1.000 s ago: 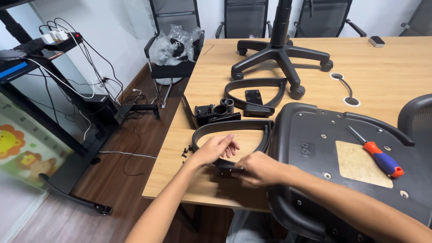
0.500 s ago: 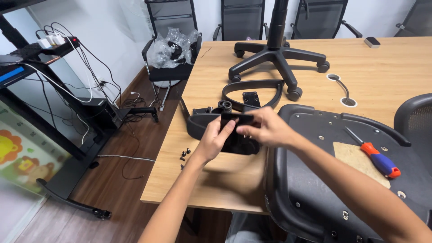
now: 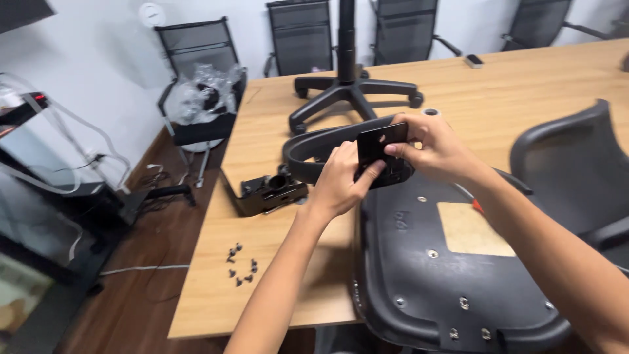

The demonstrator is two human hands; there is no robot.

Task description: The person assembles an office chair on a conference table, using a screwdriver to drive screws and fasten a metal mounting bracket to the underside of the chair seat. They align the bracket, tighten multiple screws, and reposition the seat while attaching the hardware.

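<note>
Lifted now, armrest in both hands above seat, screws nearby

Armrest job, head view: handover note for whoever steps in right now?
Left hand and right hand both grip the black armrest, raised over the upturned seat pan. It is not fastened to the seat. Loose screws lie near the table edge; the mechanism block and wheeled chair base sit apart, unattached. Left: fixing the parts onto the seat.

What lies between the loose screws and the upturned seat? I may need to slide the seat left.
In the head view, only bare table lies between the screws and the seat.
</note>
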